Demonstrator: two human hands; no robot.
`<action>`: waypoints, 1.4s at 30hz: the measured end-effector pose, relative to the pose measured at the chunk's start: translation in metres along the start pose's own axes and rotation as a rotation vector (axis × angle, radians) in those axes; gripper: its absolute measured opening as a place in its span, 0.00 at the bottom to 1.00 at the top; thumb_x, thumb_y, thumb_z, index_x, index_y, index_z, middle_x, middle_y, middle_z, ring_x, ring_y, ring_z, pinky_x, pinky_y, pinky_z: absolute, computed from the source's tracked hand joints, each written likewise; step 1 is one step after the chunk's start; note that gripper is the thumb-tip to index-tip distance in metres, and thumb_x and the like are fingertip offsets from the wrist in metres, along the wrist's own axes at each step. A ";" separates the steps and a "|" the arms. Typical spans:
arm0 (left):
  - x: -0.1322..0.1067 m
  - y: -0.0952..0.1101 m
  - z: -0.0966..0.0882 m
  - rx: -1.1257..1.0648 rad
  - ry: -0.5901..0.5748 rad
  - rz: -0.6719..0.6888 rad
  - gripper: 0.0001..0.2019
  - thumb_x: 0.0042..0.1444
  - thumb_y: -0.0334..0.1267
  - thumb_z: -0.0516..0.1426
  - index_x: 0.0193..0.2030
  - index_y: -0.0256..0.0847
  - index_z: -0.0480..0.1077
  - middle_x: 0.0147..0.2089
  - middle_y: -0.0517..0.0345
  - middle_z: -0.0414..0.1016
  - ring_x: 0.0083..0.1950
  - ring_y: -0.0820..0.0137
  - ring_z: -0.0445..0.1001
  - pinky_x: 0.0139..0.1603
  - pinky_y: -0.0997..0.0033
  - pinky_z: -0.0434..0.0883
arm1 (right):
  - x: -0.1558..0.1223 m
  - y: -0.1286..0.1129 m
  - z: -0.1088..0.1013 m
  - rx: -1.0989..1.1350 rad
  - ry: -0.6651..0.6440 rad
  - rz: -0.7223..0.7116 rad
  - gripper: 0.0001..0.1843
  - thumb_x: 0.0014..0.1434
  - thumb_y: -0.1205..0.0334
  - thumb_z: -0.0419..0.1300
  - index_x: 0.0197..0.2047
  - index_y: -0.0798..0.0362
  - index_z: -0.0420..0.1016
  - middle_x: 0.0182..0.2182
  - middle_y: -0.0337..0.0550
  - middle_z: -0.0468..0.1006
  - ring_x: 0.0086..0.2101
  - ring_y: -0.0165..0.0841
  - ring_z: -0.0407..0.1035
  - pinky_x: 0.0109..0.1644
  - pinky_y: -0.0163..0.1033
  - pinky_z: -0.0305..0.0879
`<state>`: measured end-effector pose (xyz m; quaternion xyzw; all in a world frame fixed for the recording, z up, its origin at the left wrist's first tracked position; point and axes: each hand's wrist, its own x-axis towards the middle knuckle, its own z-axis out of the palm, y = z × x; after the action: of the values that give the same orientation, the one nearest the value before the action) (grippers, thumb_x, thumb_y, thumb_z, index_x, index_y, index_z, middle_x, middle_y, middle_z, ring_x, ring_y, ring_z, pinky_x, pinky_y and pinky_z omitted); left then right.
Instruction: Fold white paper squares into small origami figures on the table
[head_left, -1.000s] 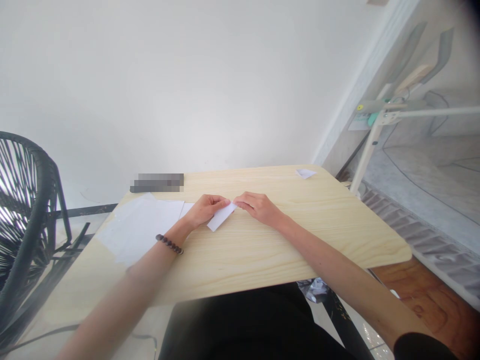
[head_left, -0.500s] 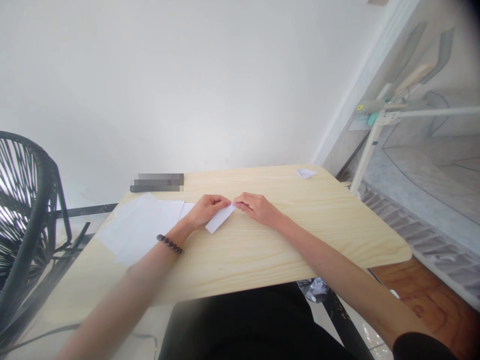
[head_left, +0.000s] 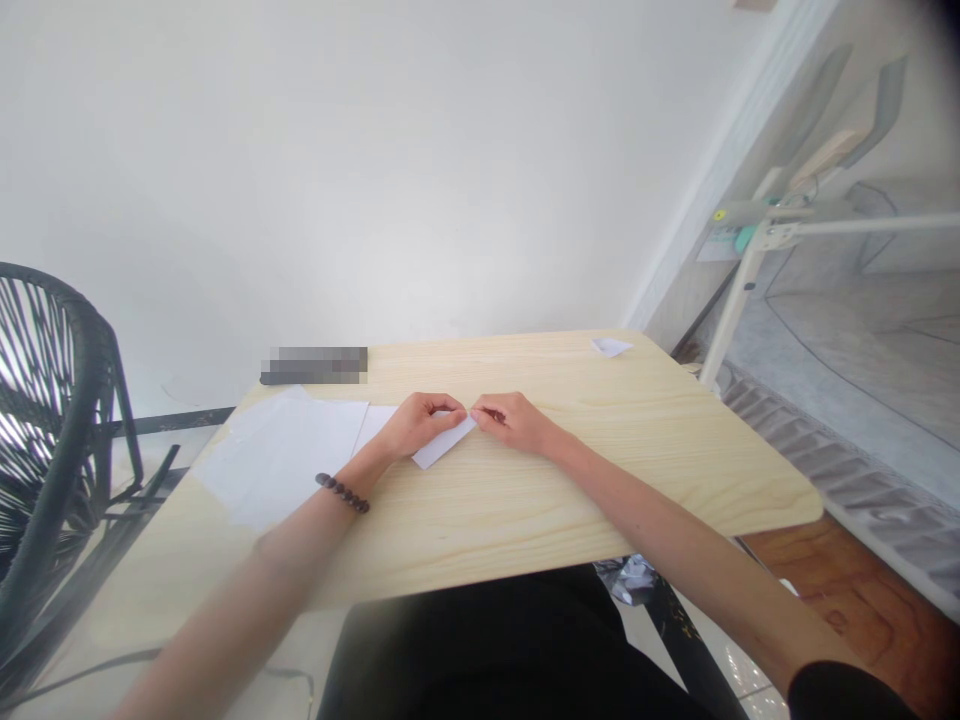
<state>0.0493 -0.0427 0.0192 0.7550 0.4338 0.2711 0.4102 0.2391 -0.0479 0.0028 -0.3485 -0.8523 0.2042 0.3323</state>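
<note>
A small folded white paper strip (head_left: 441, 446) lies on the light wooden table (head_left: 525, 500) near its middle. My left hand (head_left: 417, 423), with a dark bead bracelet on the wrist, is curled over the strip's left part, fingers pinching its upper edge. My right hand (head_left: 511, 420) pinches the strip's right tip with thumb and forefinger. The fingertips of both hands nearly touch at that corner.
Loose white sheets (head_left: 285, 450) lie on the table to the left. A blurred dark flat object (head_left: 313, 365) rests at the far edge. A small folded paper piece (head_left: 611, 346) sits at the far right corner. A black wire chair (head_left: 52, 450) stands at the left.
My right hand has slid slightly left and my left fingers have closed in toward it, so both now pinch the strip's right end. The strip has barely shifted.
</note>
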 end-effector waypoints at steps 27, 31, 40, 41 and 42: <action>-0.001 -0.002 -0.001 0.050 -0.074 0.060 0.15 0.50 0.47 0.51 0.32 0.36 0.71 0.27 0.59 0.70 0.26 0.75 0.63 0.23 0.79 0.58 | 0.000 -0.001 0.000 0.109 -0.132 0.077 0.09 0.54 0.64 0.48 0.30 0.57 0.67 0.20 0.35 0.65 0.21 0.23 0.55 0.26 0.29 0.52; -0.001 -0.002 -0.002 0.063 -0.083 0.069 0.15 0.50 0.47 0.51 0.32 0.36 0.71 0.27 0.59 0.70 0.26 0.76 0.63 0.23 0.79 0.58 | -0.001 -0.001 -0.002 0.161 -0.180 0.098 0.09 0.54 0.67 0.47 0.33 0.56 0.67 0.25 0.37 0.69 0.23 0.23 0.58 0.28 0.29 0.54; -0.002 0.000 -0.001 0.099 -0.098 0.080 0.15 0.51 0.46 0.50 0.33 0.37 0.70 0.29 0.59 0.70 0.28 0.74 0.65 0.25 0.78 0.60 | 0.000 -0.002 -0.001 0.094 -0.146 0.053 0.11 0.55 0.62 0.47 0.28 0.57 0.66 0.19 0.35 0.63 0.21 0.23 0.54 0.25 0.29 0.50; -0.002 0.000 -0.001 0.097 -0.095 0.080 0.15 0.51 0.45 0.50 0.33 0.37 0.70 0.29 0.59 0.70 0.28 0.74 0.65 0.25 0.78 0.60 | 0.000 -0.001 0.000 0.090 -0.136 0.049 0.11 0.55 0.62 0.47 0.28 0.57 0.66 0.19 0.34 0.63 0.21 0.23 0.54 0.25 0.29 0.50; -0.002 0.000 0.000 0.096 -0.092 0.083 0.15 0.51 0.45 0.49 0.33 0.37 0.70 0.29 0.59 0.70 0.28 0.74 0.65 0.25 0.78 0.60 | 0.000 -0.001 0.000 0.089 -0.130 0.046 0.11 0.55 0.62 0.47 0.28 0.57 0.66 0.19 0.34 0.62 0.21 0.23 0.54 0.25 0.29 0.50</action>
<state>0.0482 -0.0444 0.0191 0.8029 0.3952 0.2319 0.3814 0.2388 -0.0486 0.0033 -0.3389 -0.8540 0.2716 0.2865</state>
